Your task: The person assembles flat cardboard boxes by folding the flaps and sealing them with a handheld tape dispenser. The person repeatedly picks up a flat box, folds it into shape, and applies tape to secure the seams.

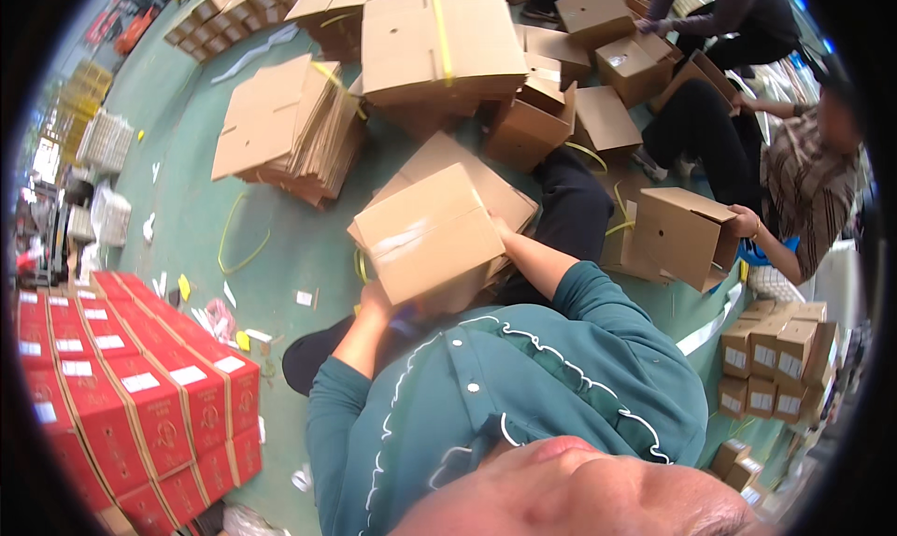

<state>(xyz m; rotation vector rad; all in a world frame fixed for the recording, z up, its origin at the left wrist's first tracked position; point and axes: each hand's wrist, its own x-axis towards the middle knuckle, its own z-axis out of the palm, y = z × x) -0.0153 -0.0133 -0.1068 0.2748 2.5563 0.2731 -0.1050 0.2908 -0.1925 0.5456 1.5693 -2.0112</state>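
A brown cardboard box (425, 228) with a shiny strip of tape across its upper face is between my hands, in front of my chest. My left hand (376, 300) grips its lower left corner. At its right edge is my right hand (502, 235), closed on the side, with the fingers partly hidden by the box. Beneath and behind the box lie flat cardboard sheets (444, 160).
Stacks of flattened cartons (290, 129) and a taller strapped stack (439, 45) stand ahead. To the right a person holds an open box (682, 237); another person works at the far right. Red cartons (140, 396) are piled at left. Yellow straps lie about the green floor.
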